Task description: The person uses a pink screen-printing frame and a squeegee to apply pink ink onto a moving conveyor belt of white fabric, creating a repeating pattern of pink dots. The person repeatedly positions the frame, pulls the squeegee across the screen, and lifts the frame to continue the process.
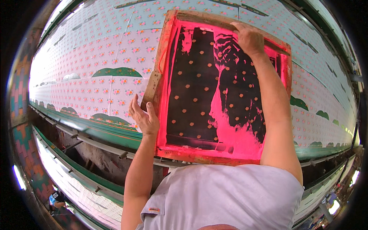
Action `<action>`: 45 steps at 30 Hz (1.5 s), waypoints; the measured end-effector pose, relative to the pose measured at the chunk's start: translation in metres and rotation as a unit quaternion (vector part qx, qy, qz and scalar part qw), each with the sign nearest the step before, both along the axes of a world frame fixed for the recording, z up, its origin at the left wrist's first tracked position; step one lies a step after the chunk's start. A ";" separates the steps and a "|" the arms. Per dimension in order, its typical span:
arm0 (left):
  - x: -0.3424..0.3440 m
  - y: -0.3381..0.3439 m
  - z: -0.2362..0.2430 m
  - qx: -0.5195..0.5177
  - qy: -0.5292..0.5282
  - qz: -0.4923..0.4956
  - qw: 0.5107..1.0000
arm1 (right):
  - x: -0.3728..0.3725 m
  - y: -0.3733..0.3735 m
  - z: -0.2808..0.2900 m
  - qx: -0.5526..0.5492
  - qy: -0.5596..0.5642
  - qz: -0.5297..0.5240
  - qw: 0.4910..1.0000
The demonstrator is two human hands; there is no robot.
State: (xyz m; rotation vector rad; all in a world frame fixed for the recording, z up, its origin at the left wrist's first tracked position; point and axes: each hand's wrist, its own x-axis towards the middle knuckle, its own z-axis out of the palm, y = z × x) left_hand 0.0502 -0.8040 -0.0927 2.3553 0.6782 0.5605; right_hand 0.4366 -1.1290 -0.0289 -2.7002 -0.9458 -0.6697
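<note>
Grey shirt cloth (230,195) is seen nearest, at six o'clock, with both forearms rising from it. Above it, a wooden-framed printing screen (214,88) is laid flat on the printed fabric (107,53) stretched along the long bench (115,132), its long axis running from six o'clock up toward twelve, tilted slightly to one o'clock. The left hand (143,117) is pressed against the frame's left rail at nine o'clock, fingers spread open and not clenched. The right hand (249,37) is curled over the far rail at one o'clock, apparently gripping it. Wet pink ink (234,138) is pooled toward the near rail. The frame is judged rigid and moderately heavy, the mesh taut but easily damaged, the ink slippery; a hold on bare wood at opposite rails looks soundest.
</note>
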 end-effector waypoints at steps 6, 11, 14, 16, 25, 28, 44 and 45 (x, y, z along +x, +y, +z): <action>0.002 -0.001 0.001 -0.012 0.014 -0.016 1.000 | 0.022 -0.003 0.004 -0.096 0.175 -0.064 0.978; 0.003 -0.003 0.005 0.002 0.033 -0.016 0.999 | 0.029 -0.005 0.012 -0.144 0.195 -0.042 0.969; 0.004 -0.003 0.007 -0.008 0.021 -0.015 1.000 | 0.019 -0.009 0.018 -0.166 0.202 0.013 0.965; 0.004 -0.004 0.008 -0.021 0.012 -0.014 1.000 | 0.000 -0.013 0.022 -0.167 0.202 0.030 0.964; 0.006 0.001 0.005 -0.055 -0.038 -0.044 0.997 | -0.155 -0.022 0.036 -0.154 0.227 0.009 0.962; 0.008 0.003 0.003 -0.082 -0.064 -0.037 0.994 | -0.217 -0.024 0.043 -0.151 0.259 -0.008 0.954; 0.009 0.006 -0.009 -0.092 -0.063 -0.021 0.994 | -0.467 -0.030 0.063 -0.112 0.240 0.006 0.964; 0.009 0.005 -0.008 -0.089 -0.048 -0.017 0.995 | -0.473 -0.030 0.064 -0.129 0.247 -0.002 0.961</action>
